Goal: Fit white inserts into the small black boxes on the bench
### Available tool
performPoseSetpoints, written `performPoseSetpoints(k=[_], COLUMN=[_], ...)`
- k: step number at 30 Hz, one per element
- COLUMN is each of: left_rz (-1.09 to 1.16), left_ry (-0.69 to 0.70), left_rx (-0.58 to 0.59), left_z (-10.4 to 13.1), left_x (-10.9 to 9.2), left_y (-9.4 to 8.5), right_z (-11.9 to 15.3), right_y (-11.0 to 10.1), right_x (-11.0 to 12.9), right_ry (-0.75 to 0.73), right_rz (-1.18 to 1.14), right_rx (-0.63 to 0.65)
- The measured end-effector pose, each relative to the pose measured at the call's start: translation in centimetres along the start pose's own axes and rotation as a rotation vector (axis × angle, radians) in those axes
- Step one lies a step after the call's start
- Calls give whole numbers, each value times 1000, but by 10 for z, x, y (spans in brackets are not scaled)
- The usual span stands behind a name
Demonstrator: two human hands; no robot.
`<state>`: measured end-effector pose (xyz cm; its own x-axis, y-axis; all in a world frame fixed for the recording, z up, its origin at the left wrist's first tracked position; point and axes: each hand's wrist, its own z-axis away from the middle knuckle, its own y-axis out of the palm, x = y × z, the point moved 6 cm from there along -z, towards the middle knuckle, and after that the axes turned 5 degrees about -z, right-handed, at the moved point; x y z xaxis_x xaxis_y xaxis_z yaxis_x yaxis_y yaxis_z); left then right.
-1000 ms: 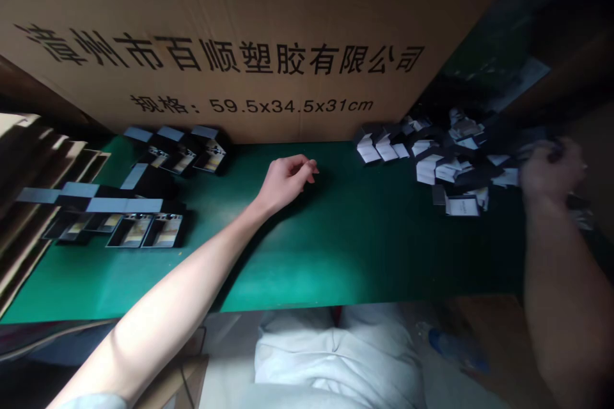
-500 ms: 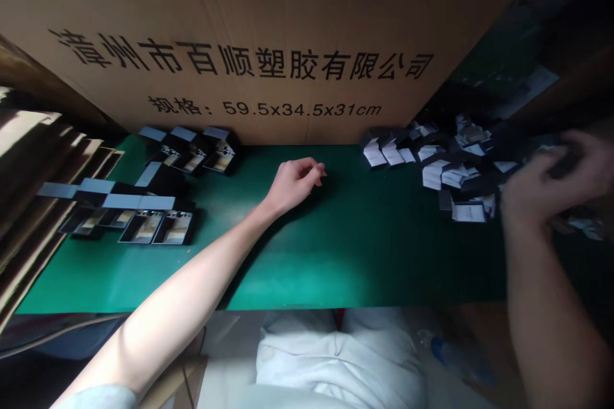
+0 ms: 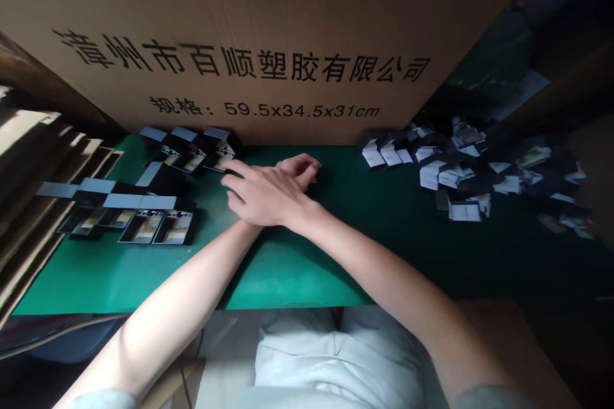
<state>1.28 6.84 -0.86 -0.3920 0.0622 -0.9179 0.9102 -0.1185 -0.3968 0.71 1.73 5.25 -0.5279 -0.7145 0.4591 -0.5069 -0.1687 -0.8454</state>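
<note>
Head view: our right hand (image 3: pixel 266 195), fingers spread, crosses over our left hand (image 3: pixel 301 169); that one curls, partly hidden, and we cannot tell its grip; open boxes (image 3: pixel 173 228) sit left of both hands, a box pile (image 3: pixel 464 211) right, probably apart to avoid mixing.

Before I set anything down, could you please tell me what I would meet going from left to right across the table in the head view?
Layered brown stack → open black boxes with grey lids → right hand crossing over the left hand → dark boxes with white flaps.
</note>
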Motion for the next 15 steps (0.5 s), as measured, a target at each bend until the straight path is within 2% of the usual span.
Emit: performPoseSetpoints(k=[4, 8, 15], left_rz=[128, 127, -104], left_ry=[10, 29, 114], left_rx=[-45, -10, 34], left_z=[-7, -6, 4], left_x=[6, 4, -12], left_y=[1, 1, 6], right_z=[-30, -32, -11], right_y=[17, 25, 11], right_x=[3, 3, -2], right_ry=[141, 175, 142], right_rz=[-46, -15, -40], right_rx=[131, 227, 104])
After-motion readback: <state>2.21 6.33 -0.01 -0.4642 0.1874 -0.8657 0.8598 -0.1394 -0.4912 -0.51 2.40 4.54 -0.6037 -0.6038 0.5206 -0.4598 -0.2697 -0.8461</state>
